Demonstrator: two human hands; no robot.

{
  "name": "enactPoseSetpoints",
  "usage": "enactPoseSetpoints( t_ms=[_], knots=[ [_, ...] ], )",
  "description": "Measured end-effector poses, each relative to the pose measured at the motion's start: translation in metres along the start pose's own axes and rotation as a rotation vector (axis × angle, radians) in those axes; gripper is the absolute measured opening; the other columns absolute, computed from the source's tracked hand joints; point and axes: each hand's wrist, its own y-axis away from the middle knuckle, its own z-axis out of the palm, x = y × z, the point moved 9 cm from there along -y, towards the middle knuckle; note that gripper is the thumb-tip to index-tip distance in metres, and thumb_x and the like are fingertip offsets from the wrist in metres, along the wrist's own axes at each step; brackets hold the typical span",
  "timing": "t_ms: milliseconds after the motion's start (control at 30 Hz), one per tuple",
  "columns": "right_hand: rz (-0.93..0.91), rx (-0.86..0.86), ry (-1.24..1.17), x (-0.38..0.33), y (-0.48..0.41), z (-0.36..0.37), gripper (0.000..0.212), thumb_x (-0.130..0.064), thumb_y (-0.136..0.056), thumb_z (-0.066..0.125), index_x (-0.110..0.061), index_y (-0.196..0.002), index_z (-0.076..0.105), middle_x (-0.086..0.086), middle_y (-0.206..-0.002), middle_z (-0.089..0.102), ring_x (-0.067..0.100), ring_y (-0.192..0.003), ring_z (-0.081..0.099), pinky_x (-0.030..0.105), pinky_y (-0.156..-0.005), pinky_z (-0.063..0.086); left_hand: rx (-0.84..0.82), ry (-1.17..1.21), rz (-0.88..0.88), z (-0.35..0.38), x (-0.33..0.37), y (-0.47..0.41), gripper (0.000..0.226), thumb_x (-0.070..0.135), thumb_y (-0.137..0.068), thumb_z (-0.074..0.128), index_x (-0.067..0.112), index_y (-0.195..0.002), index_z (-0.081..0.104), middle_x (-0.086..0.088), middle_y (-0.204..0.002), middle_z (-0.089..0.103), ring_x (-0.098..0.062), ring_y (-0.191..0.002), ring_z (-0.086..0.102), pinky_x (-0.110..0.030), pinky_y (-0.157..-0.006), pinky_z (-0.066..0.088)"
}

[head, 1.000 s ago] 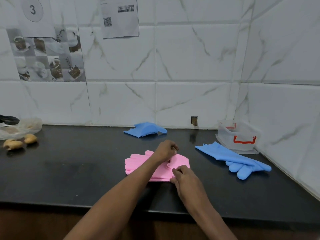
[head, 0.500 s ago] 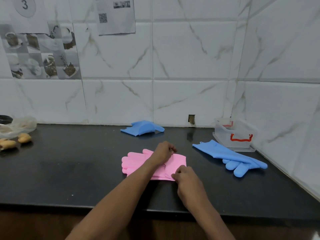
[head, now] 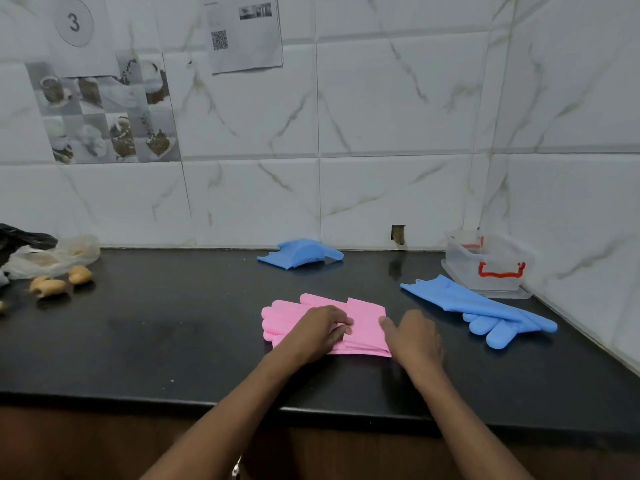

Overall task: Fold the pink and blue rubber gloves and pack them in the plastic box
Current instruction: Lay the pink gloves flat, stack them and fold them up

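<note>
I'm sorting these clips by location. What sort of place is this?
Most likely a home kitchen: a dark stone countertop against a marble-look tiled wall, decorative tiles picturing cups and food, and a blue rubber glove lying out.

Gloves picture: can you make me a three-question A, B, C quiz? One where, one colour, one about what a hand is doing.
1. Where is the plastic box? A on the floor B back right corner C centre
2. Its handles are? A red B green C black
3. The left hand? A holds the box B waves in the air C rests on the pink gloves
Answers: 1 B, it stands by the right wall. 2 A, red shows on the clear side. 3 C, it lies on top of them.
</note>
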Motion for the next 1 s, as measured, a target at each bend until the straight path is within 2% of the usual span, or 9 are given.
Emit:
enactPoseSetpoints(
  t_ms=[133,200,333,433,500,600,667,833,1000],
  knots=[
    [0.049,-0.245,-0.114,-0.023,-0.010,0.024,0.040,-0.034,-0.080,0.074,-0.011,-0.106,0.055,0.010,-0.107,0.063,0.024,-0.097,0.061,0.035,-0.077,0.052,0.013,0.034,-0.030,0.000,0.001,0.003,0.025,0.014,-0.093,0.060,0.012,-0.115,0.071,-0.002,-0.121,0.069,-0.014,-0.114,0.061,-0.015,-0.098,0.039],
    [0.058,-0.303,-0.165,-0.026,-0.012,0.028,0.038,-0.023,-0.078,0.076,-0.006,-0.105,0.056,0.012,-0.107,0.063,0.025,-0.098,0.061,0.037,-0.085,0.054,0.014,0.049,-0.048,-0.002,0.002,0.003,0.026,0.016,-0.093,0.061,0.013,-0.117,0.070,-0.001,-0.122,0.068,-0.014,-0.115,0.060,-0.015,-0.097,0.038],
    [0.087,-0.317,-0.314,-0.014,-0.020,0.013,0.025,-0.015,-0.086,0.067,-0.007,-0.105,0.053,0.013,-0.096,0.061,0.025,-0.080,0.067,0.038,-0.068,0.062,-0.006,0.140,-0.073,0.004,0.025,-0.006,0.031,0.020,-0.093,0.061,0.013,-0.122,0.068,-0.003,-0.126,0.067,-0.015,-0.115,0.060,-0.023,-0.101,0.042],
    [-0.121,-0.087,0.040,-0.022,-0.028,-0.025,0.024,-0.017,-0.089,0.058,-0.011,-0.112,0.053,0.012,-0.106,0.063,0.025,-0.089,0.063,0.038,-0.073,0.057,-0.114,0.201,-0.140,0.020,0.044,-0.021,0.030,0.016,-0.095,0.054,0.013,-0.122,0.069,-0.003,-0.124,0.068,-0.016,-0.108,0.063,-0.028,-0.103,0.044],
    [-0.249,0.066,0.182,-0.033,-0.019,-0.041,0.018,-0.018,-0.089,0.056,-0.016,-0.106,0.052,0.010,-0.105,0.064,0.025,-0.084,0.057,0.035,-0.066,0.047,-0.188,0.479,-0.273,0.026,0.041,-0.028,0.031,0.021,-0.096,0.053,0.005,-0.115,0.071,-0.008,-0.107,0.072,-0.016,-0.092,0.062,-0.036,-0.102,0.047],
    [-0.422,0.155,0.265,-0.056,0.002,-0.038,0.013,-0.016,-0.094,0.047,-0.018,-0.105,0.053,0.007,-0.098,0.066,0.027,-0.085,0.060,0.032,-0.064,0.040,-0.302,1.038,-0.555,0.030,0.026,-0.029,0.077,0.067,-0.088,0.050,-0.005,-0.112,0.068,-0.014,-0.102,0.069,-0.023,-0.095,0.063,-0.038,-0.098,0.050],
    [-0.540,0.166,0.261,-0.072,0.020,-0.027,0.022,-0.021,-0.098,0.043,-0.022,-0.118,0.052,0.003,-0.094,0.066,0.023,-0.084,0.062,0.032,-0.064,0.042,-0.355,1.143,-0.649,0.030,0.017,-0.032,0.093,0.080,-0.077,0.050,-0.002,-0.117,0.066,-0.015,-0.109,0.070,-0.027,-0.108,0.064,-0.036,-0.094,0.052],
    [-0.602,0.170,0.248,-0.079,0.048,0.001,0.045,-0.030,-0.092,0.049,-0.024,-0.136,0.042,0.001,-0.120,0.061,0.022,-0.106,0.056,0.033,-0.081,0.043,-0.268,0.923,-0.790,0.032,-0.008,-0.037,0.016,0.015,-0.095,0.055,0.002,-0.090,0.063,-0.017,-0.087,0.066,-0.024,-0.078,0.063,-0.038,-0.081,0.053],
    [-0.579,-0.038,0.186,-0.054,0.048,0.033,0.058,-0.037,-0.097,0.046,-0.021,-0.150,0.026,0.009,-0.155,0.029,0.025,-0.139,0.033,0.035,-0.106,0.040,-0.228,1.473,-0.862,0.047,-0.024,-0.016,0.036,0.013,-0.096,0.059,-0.006,-0.124,0.051,-0.027,-0.120,0.063,-0.037,-0.107,0.063,-0.053,-0.096,0.049]
  ],
)
